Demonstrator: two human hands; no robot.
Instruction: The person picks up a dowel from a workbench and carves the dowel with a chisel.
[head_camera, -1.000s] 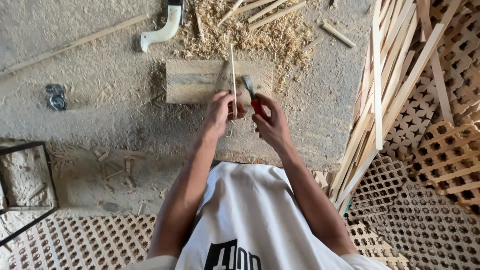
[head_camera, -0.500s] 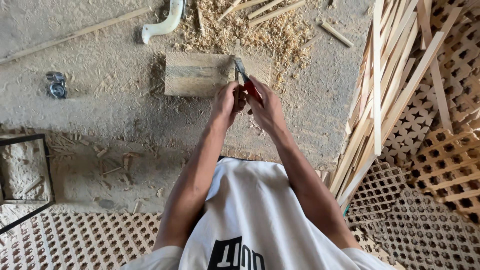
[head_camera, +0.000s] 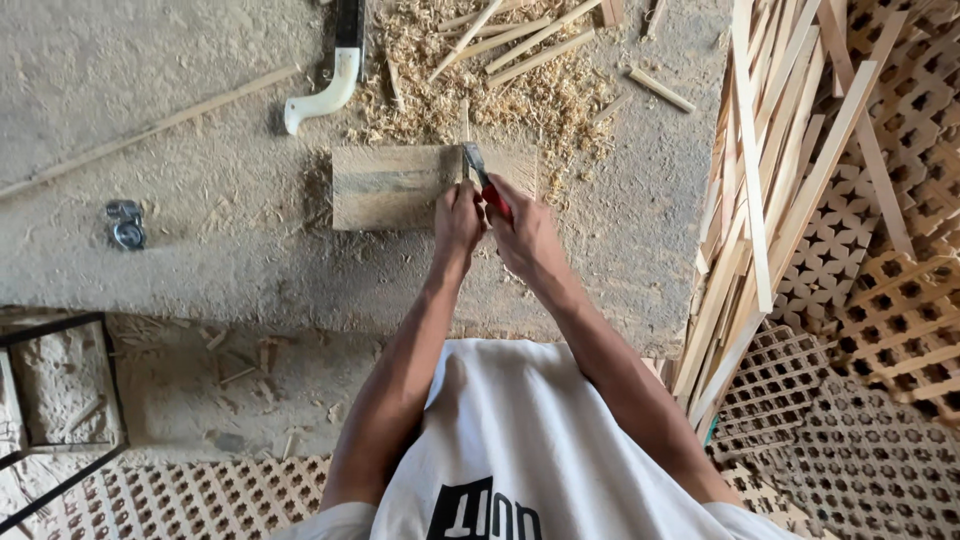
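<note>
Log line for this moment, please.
left hand: grips thin stick | right hand: holds red-handled knife | over wooden block | shavings behind

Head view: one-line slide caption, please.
Left hand steadies a thin stick on a wooden block; right hand holds a red-handled knife.

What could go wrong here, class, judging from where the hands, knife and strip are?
1. The right hand holds a red-handled knife close beside the left hand, which steadies a thin strip on the block; a slip could cut the fingers.
2. The narrow strip may split or skid off the block.
3. Loose shavings could make footing slippery.
</note>
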